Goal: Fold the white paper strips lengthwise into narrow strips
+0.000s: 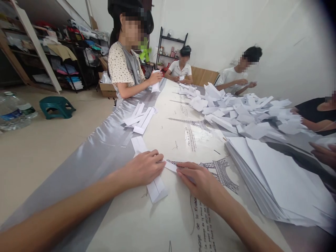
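Observation:
A folded white paper strip (171, 166) stretches between my two hands just above the table. Its left end is pinched in the fingers of my left hand (145, 167). My right hand (195, 175) grips the other end between thumb and fingers. Under my left hand lies another folded paper (156, 190), flat on the printed tablecloth, its middle hidden by the hand. Farther up, several folded papers (141, 119) lie loosely overlapped near the table's left edge.
A stack of white paper sheets (278, 178) lies at right, with a large heap of folded papers (244, 112) behind it. Co-workers sit or stand around the table; one (128, 66) at the left holds a paper (155, 84). A green stool (57, 106) stands on the floor.

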A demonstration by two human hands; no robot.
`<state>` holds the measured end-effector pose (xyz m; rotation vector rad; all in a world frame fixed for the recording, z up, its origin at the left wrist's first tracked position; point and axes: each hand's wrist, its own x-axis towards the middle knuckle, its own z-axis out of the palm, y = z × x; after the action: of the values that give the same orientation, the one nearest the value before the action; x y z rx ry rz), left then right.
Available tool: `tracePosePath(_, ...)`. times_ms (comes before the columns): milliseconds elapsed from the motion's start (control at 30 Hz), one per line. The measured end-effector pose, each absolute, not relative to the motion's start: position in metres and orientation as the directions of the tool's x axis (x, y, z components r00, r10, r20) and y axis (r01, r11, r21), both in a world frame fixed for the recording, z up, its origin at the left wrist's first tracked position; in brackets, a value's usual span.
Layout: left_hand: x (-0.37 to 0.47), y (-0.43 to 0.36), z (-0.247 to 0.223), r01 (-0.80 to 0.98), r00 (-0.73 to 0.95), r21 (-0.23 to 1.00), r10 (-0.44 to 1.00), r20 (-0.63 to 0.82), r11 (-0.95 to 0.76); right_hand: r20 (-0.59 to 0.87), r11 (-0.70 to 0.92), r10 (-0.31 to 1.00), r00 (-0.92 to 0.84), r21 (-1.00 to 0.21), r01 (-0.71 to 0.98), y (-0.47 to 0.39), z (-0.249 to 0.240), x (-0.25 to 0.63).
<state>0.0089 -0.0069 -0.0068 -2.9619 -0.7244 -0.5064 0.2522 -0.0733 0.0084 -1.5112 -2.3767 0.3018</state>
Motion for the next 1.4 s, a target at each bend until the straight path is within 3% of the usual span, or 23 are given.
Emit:
tracePosePath(167, 0.01, -0.009, -0.008, 0.462, 0.823, 0.042, 0.445, 0.351, -0.886, 0.159, 0.419, 0.907, -0.39, -0.233, 0.878, -0.066, 0.009, 0.261)
tracePosePath(433, 0.012, -0.007, -0.015, 0.445, 0.809, 0.086, 0.442, 0.388, -0.891, 0.117, 0.338, 0.941, -0.318, -0.385, 0.859, -0.061, 0.005, 0.262)
tracePosePath(567, 0.013, -0.008, -0.014, 0.467, 0.795, 0.112, 0.472, 0.381, -0.877, 0.09, 0.322, 0.945, -0.314, -0.415, 0.851, -0.06, 0.003, 0.265)
tracePosePath(767, 0.014, -0.011, -0.01, 0.481, 0.766, 0.256, 0.544, 0.344, -0.839, 0.055, 0.299, 0.95, -0.308, -0.449, 0.842, -0.063, 0.009, 0.263)
tracePosePath(1100, 0.013, -0.01, -0.018, 0.476, 0.773, 0.28, 0.548, 0.319, -0.834, 0.036, 0.316, 0.939, -0.342, -0.48, 0.818, -0.06, 0.01, 0.268)
tracePosePath(1400, 0.01, -0.006, -0.016, 0.418, 0.856, 0.058, 0.415, 0.31, -0.907, 0.062, 0.439, 0.881, -0.469, -0.474, 0.763, -0.062, 0.011, 0.268)
